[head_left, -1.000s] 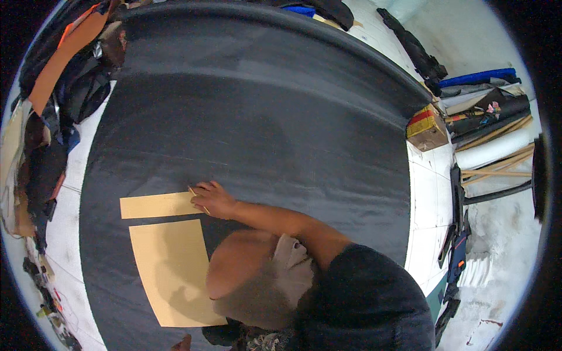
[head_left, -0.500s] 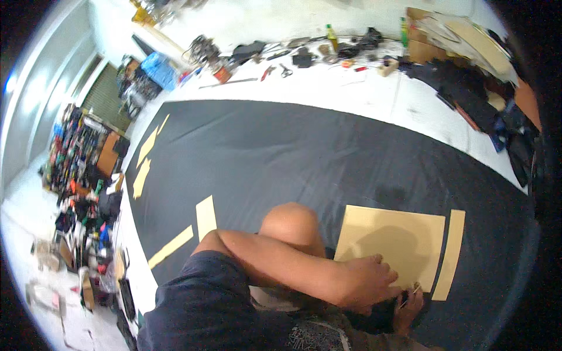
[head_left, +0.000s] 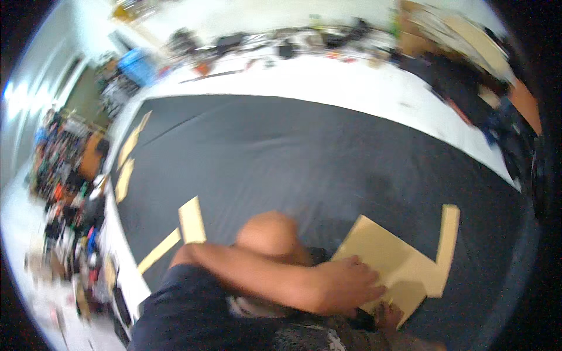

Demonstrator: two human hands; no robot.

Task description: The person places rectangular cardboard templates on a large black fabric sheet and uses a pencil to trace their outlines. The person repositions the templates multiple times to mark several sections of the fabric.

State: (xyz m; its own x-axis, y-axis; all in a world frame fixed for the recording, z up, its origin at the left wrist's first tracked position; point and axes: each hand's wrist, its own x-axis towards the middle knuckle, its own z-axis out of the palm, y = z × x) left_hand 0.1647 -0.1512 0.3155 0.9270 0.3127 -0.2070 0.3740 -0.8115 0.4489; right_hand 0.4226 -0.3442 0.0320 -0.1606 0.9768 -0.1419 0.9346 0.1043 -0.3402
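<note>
A square tan card sheet (head_left: 404, 251) lies turned at an angle on the black fabric (head_left: 263, 152). My left hand (head_left: 348, 284) reaches over from the left, its bent fingers gripping the sheet's near left part. Close beside its fingertips, my right hand (head_left: 387, 316) is closed at the sheet's near edge. Something small and thin seems to be in it, too blurred to name. A narrow tan card strip (head_left: 449, 234) lies at the right, with the sheet's right corner meeting or overlapping its lower part.
My bent knee (head_left: 266, 234) rises left of the sheet. More card strips (head_left: 192, 219) lie at the fabric's left side. Tools and dark bundles (head_left: 287, 48) line the wall, stacked cardboard (head_left: 462, 35) stands far right, and mixed clutter (head_left: 64, 158) fills the left.
The card sheet has turned clockwise and its right corner has come to the strip. Both hands have shifted slightly left and nearer. The whole view has tilted and blurred a little.
</note>
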